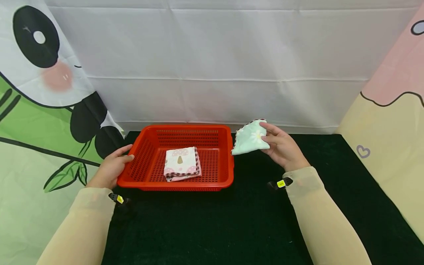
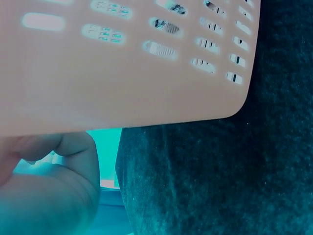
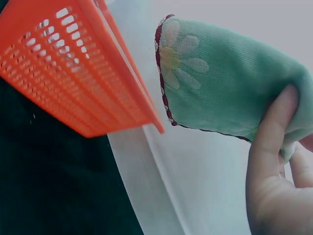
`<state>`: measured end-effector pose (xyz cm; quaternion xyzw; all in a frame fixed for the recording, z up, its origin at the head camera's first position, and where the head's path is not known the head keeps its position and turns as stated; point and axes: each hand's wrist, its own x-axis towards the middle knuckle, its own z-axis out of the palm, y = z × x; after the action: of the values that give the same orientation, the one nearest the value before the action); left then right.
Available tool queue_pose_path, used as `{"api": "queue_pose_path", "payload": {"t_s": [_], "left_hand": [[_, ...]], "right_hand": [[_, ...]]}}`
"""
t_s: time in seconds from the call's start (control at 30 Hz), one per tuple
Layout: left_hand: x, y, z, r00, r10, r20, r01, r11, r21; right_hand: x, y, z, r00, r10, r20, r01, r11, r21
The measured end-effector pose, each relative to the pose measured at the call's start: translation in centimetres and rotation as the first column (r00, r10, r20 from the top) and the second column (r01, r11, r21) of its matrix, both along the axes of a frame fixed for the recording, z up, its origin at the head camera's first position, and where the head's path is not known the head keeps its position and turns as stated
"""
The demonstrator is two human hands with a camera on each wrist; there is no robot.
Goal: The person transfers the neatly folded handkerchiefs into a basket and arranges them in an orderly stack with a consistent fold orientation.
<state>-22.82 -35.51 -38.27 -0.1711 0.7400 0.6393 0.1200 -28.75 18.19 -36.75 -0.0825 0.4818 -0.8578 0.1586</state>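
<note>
A red plastic basket (image 1: 175, 187) with slotted walls stands on the dark cloth. My left hand (image 1: 110, 168) grips its left rim; the left wrist view shows bent fingers (image 2: 78, 152) against the basket wall (image 2: 122, 98). Inside the basket lies a folded white and pink handkerchief (image 1: 180, 162) with a checked edge. Just beyond the basket's right rim, my right hand (image 1: 283, 149) pinches a folded mint-green handkerchief (image 1: 248, 138) with a white daisy and dark red edging. The right wrist view shows this handkerchief (image 3: 220, 73) held up beside the basket, apart from it.
Dark green cloth (image 1: 205, 224) covers the table. A white curtain (image 1: 212, 66) hangs close behind the basket. Printed cartoon sheets flank the table, a green one (image 1: 33, 121) on the left and a pink and cream one (image 1: 391, 132) on the right.
</note>
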Motion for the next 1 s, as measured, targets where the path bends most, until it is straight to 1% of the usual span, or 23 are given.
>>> {"api": "queue_pose_path", "payload": {"t_s": [0.17, 0.53, 0.73, 1.0], "left_hand": [[0.0, 0.1, 0.0, 1.000, 0.003, 0.005, -0.003, 1.000, 0.015], [0.1, 0.3, 0.0, 1.000, 0.001, -0.002, -0.001, 1.000, -0.010], [0.1, 0.3, -0.1, 1.000, 0.003, -0.001, -0.003, 1.000, -0.016], [0.2, 0.3, 0.2, 1.000, 0.004, -0.014, -0.004, 1.000, -0.028]], "right_hand": [[-0.2, -1.8, 0.2, 1.000, 0.023, 0.004, -0.024, 1.000, 0.013], [-0.8, -5.0, 0.8, 0.998, 0.057, 0.004, -0.057, 0.997, 0.044], [-0.8, -6.5, 1.1, 0.997, 0.075, 0.007, -0.076, 0.996, 0.051], [-1.0, -8.7, 1.9, 0.996, 0.091, -0.017, -0.089, 0.993, 0.078]]}}
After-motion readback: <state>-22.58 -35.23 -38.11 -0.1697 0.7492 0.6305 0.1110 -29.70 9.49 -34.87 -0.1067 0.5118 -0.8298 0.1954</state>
